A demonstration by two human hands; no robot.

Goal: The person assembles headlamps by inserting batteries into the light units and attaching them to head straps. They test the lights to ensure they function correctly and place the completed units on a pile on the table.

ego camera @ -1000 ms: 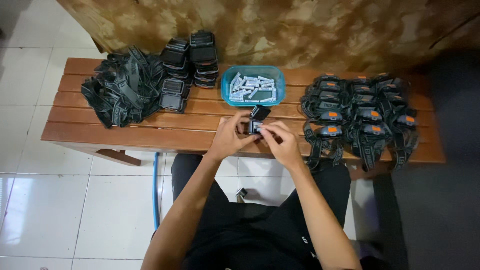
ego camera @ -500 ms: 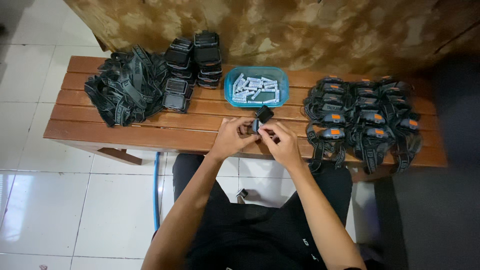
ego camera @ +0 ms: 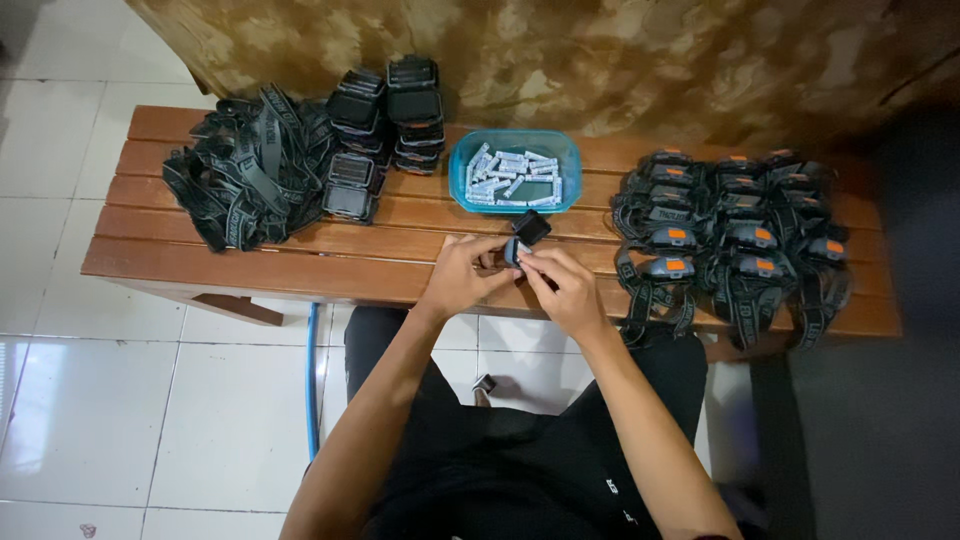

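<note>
Since half a second ago: little shifted; small black case [ego camera: 527, 232] still between both hands, its hinged lid still tipped up and open, fingers slightly regrouped around it.

Head view, looking down over the wooden slatted counter [ego camera: 300, 250]. Left hand [ego camera: 462, 276] curled around the case from the left, fingers closed on its body. Right hand [ego camera: 564, 284] closed on it from the right, fingertips pinching at the near edge. Case held just above the front slats, near the counter's middle, directly in front of the blue tray [ego camera: 515, 171].

Blue tray filled with small white cylinders [ego camera: 512, 178], set toward the back, well clear of the hands. Left of it, stacks of black cases [ego camera: 385, 120], some piled high against the mottled wall. Further left, a heap of black straps [ego camera: 245, 175] spilling across the slats. On the right side, rows of assembled headlamps [ego camera: 735, 235] with grey and orange fronts, straps hanging over the front edge. Below the counter, white floor tiles [ego camera: 120, 400] and dark-clothed legs.
</note>
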